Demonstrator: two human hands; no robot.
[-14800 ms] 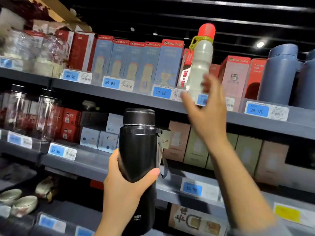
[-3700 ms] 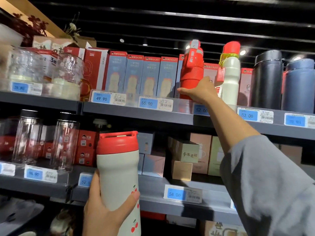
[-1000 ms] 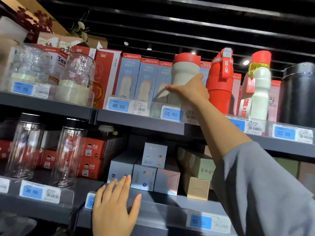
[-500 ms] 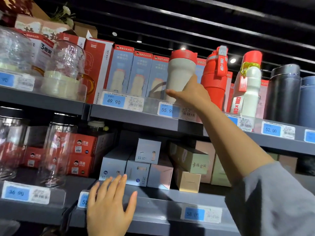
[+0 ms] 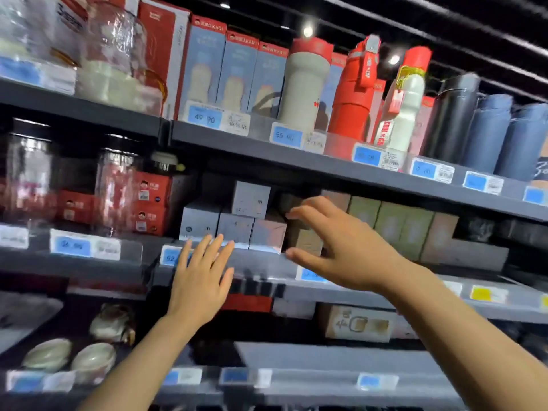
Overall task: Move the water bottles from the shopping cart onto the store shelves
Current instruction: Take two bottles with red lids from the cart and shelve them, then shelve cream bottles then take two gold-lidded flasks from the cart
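both hands are empty. the left hand [image 5: 201, 280] has a flat, open grip, fingers straight and spread, in front of the middle shelf [image 5: 267, 265] edge; whether it touches is unclear. the right hand [image 5: 347, 247] hangs half open, fingers loosely curved, holding nothing. the cream bottle [image 5: 305, 84] with its red lid stands upright on the upper shelf [image 5: 252, 146], just beside the red bottle [image 5: 354, 93].

right hand [image 5: 350, 250] off the cream bottle [image 5: 304, 87], dropped to middle-shelf height, fingers spread, holding nothing; bottle now stands alone on top shelf [image 5: 296, 157] left of red bottle [image 5: 353, 93]
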